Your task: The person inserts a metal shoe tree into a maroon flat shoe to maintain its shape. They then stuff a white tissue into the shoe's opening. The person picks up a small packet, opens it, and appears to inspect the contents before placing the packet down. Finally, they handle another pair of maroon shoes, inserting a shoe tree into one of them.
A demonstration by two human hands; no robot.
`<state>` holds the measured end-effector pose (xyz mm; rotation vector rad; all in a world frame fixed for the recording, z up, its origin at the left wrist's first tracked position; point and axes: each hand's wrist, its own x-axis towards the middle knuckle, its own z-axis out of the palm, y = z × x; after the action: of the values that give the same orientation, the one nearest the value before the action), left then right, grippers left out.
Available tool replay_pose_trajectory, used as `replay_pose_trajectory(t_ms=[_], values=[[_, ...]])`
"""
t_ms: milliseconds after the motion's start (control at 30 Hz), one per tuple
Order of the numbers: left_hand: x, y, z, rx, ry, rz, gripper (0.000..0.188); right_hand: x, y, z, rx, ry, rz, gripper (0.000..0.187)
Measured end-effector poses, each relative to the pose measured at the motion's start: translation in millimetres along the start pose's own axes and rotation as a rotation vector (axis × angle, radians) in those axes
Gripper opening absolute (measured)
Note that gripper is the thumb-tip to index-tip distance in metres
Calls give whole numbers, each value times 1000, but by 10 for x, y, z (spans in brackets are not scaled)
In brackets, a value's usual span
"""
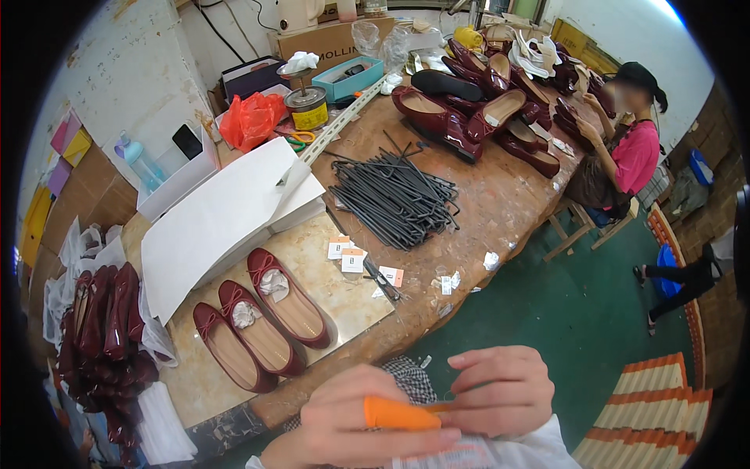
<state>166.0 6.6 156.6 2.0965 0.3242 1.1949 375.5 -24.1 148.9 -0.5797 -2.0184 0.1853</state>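
While the left hand (355, 418), orange finger cot (402, 413) on, sits by the curled right hand (500, 391) over a labelled clear packet (449, 455), it's too blurry to tell what either's pinching. Three burgundy ballet flats (266, 334) rest just beyond, black bent rods (394, 195) farther out.

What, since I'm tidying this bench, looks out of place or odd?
White scraps litter the worn brown tabletop near its edge, like stray rubbish. Of the three burgundy ballet flats in a row, the leftmost flat shows no crumpled paper, unlike the other two, which seems inconsistent.
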Motion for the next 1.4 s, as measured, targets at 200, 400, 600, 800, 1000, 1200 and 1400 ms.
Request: replay_pose_trajectory(t_ms=[200, 400, 600, 800, 1000, 1200, 1400], values=[[-27, -291, 131, -109, 105, -205, 41, -141, 142, 165, -44, 105, 237, 19], [-24, -364, 156, -96, 103, -310, 36, -213, 196, 248, 2, 173, 373, 19], [-78, -442, 212, -117, 167, -344, 19, -279, 239, 275, 17, 155, 400, 22], [-77, -482, 206, -194, 183, -454, 16, -301, 251, 323, 54, 121, 523, 20], [-135, -582, 223, -331, 275, -546, 15, -342, 285, 355, 45, 77, 568, 16], [-159, -634, 244, -456, 309, -630, 23, -363, 265, 402, 282, 283, 766, 13], [-161, -655, 209, -176, 93, -564, 26, -442, 318, 352, 375, 392, 919, 15]])
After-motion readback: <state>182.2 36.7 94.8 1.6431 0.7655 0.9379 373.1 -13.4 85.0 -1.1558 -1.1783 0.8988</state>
